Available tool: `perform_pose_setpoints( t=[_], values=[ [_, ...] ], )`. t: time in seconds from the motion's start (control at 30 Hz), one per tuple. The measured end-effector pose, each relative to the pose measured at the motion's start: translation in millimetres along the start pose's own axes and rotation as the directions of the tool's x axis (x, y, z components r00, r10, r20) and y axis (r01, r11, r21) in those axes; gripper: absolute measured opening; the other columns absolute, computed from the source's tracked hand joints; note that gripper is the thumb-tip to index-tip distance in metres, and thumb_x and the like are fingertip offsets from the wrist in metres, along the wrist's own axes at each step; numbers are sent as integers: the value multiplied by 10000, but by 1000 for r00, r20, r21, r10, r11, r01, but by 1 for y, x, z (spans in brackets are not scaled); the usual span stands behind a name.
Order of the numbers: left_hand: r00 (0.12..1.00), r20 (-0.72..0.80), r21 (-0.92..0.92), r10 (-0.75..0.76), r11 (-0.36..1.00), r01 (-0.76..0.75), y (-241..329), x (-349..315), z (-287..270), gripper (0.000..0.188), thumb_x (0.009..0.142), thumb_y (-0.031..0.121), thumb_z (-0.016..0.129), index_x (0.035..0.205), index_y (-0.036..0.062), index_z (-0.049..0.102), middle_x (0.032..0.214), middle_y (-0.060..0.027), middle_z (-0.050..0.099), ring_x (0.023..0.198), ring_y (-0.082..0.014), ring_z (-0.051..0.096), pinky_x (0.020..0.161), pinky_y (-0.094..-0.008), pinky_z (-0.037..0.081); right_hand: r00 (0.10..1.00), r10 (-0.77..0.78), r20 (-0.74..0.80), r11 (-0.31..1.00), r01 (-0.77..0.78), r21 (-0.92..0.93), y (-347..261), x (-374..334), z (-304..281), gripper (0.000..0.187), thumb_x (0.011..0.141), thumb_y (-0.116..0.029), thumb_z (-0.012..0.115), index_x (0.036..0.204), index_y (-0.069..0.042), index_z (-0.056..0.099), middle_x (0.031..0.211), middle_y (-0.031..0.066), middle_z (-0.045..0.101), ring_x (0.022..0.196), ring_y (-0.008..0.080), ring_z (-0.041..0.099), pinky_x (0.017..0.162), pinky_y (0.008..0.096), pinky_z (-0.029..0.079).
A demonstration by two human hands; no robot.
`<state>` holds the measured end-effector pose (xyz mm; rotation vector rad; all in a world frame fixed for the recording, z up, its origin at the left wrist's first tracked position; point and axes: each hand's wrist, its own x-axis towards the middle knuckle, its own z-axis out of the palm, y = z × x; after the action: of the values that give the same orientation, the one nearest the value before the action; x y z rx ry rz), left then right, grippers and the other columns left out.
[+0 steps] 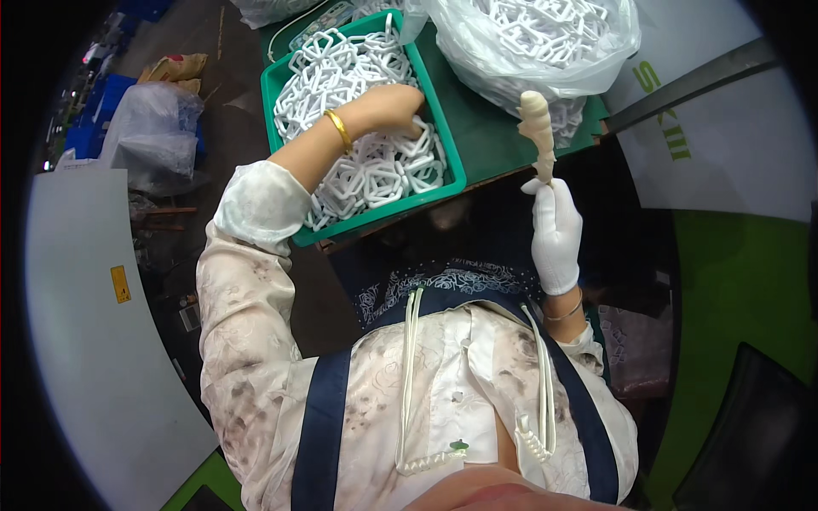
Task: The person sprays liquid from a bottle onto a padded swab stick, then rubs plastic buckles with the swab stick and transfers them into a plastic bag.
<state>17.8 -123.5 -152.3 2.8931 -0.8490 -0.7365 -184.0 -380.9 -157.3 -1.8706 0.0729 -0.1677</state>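
Observation:
My bare left hand point(396, 109), with a gold bangle on the wrist, reaches into a green plastic tray point(456, 162) heaped with white angular plastic links point(336, 81). Its fingers curl down against the links by the tray's right wall; the fingertips are hidden, so what they grip does not show. To the right, my white-gloved right hand point(557, 234) is closed around the thin lower end of a lumpy, beige, tape-wrapped tool point(537, 132). The tool stands upright, its thicker rounded end up, apart from the tray.
A clear plastic bag point(588, 72) full of similar white links rests on the green table point(503, 166) at the back right. White panels stand at the far left point(85, 298) and right point(724, 136). Plastic-wrapped goods point(153, 128) lie on the floor at the back left.

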Motion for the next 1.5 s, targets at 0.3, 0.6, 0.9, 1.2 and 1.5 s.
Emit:
perform_pose_setpoints(
  t=[0.3, 0.6, 0.9, 1.2, 1.5],
  values=[
    [936, -324, -294, 141, 925, -241, -6, -60, -25, 296, 832, -55, 618, 1120, 11, 638, 1025, -142, 680, 951, -280, 678, 825, -362, 537, 999, 8, 33, 1000, -8, -1, 0, 4, 6, 260, 1103, -195, 451, 1031, -35, 644, 699, -48, 425, 609, 31, 366, 558, 232, 309],
    [739, -646, -621, -190, 693, -365, 68, -79, 20, 297, 924, -82, 491, 1186, 16, 592, 1059, -77, 656, 948, -163, 645, 838, -299, 542, 970, -150, 194, 988, 141, 57, -36, 16, 37, 259, 1090, -194, 477, 1104, 3, 645, 827, 101, 639, 747, 127, 573, 711, 281, 470],
    [800, -444, -722, -403, -367, -586, 124, -71, 47, 208, 1090, 95, 448, 1278, 33, 512, 1160, -66, 622, 1054, -132, 613, 941, -286, 503, 994, 40, 98, 994, -50, 98, -28, 17, 27, 182, 1046, -140, 552, 1151, -7, 617, 854, -9, 570, 733, 59, 458, 675, 237, 410],
    [843, -427, -859, -327, -145, -491, 135, -73, 45, 408, 913, -68, 607, 1300, 37, 532, 1155, -72, 616, 1083, -186, 625, 947, -325, 509, 939, 13, 344, 976, -87, 200, -37, 41, 12, 292, 939, -128, 708, 1150, 4, 555, 946, -8, 584, 825, 24, 480, 719, 202, 435],
    [691, -620, -783, -371, 352, -513, 111, -62, 26, 316, 907, -72, 512, 1196, 39, 577, 960, -95, 654, 860, -191, 660, 789, -302, 530, 951, -107, 290, 979, 152, -138, -25, 18, 14, 221, 1082, -215, 474, 1128, -35, 593, 736, 113, 561, 621, 199, 577, 627, 310, 454]
  ],
)
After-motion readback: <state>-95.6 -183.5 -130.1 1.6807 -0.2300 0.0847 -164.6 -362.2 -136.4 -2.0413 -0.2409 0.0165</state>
